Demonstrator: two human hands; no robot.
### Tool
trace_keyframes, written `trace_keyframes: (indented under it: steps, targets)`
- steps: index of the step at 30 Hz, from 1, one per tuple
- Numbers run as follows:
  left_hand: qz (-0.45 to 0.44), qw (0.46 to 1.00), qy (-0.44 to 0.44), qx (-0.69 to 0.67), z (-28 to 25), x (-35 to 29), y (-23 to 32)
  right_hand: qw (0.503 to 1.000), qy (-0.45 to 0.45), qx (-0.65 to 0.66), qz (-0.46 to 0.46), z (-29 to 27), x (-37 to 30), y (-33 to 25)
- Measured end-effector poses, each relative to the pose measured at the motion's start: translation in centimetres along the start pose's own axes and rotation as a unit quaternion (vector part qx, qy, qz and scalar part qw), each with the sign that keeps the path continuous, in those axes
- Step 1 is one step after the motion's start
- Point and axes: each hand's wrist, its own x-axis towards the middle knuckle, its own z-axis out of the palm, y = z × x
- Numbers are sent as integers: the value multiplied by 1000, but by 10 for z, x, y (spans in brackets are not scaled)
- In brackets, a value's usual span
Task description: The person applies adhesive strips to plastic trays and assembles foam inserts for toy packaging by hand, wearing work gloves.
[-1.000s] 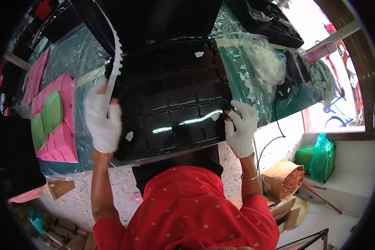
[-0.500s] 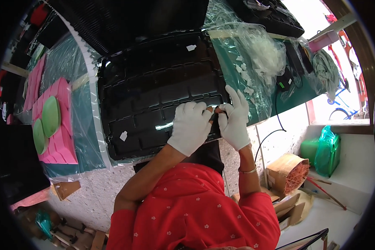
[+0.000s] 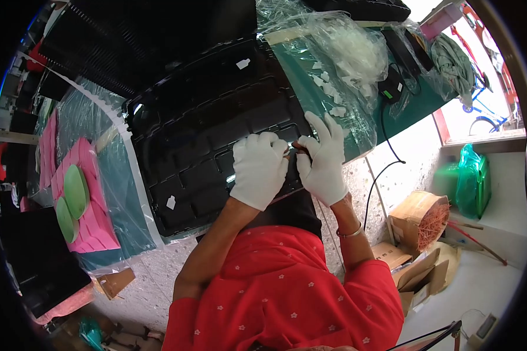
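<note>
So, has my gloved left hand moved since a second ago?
Yes: your left hand has moved rightward across the black molded panel, from its left edge past the lower-left white sticker, to near the right hand.

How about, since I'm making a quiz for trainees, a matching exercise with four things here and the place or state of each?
Things:
1. Green oval pieces
2. Bracelet
3. Left hand
4. Box of reddish strands

Places or states:
A. Beyond the edge of the table, toward picture right
B. Around the right wrist
C. On the pink stack
D. White-gloved, over the black panel

Pairs: 1-C, 2-B, 3-D, 4-A
</note>
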Motion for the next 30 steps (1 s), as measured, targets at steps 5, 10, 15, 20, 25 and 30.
trace_keyframes:
  steps: [5,10,15,20,25,30]
  targets:
    - [0,1000,-10,-22,-2,-10,-2,999,-32,11,-15,2,6,5]
    - [42,999,13,0,-8,-12,-1,999,-45,16,-20,2,8,9]
    - [-30,999,-11,-23,-7,1,6,998,-55,14,-12,1,6,8]
    - [-39,999,-20,-24,-4,1,3,999,-36,13,-10,2,4,13]
    - [-11,999,11,-44,-2,-8,-1,998,-51,-5,-23,-2,12,1]
    - [-5,999,23,-47,-3,-11,-1,997,-69,23,-37,0,15,7]
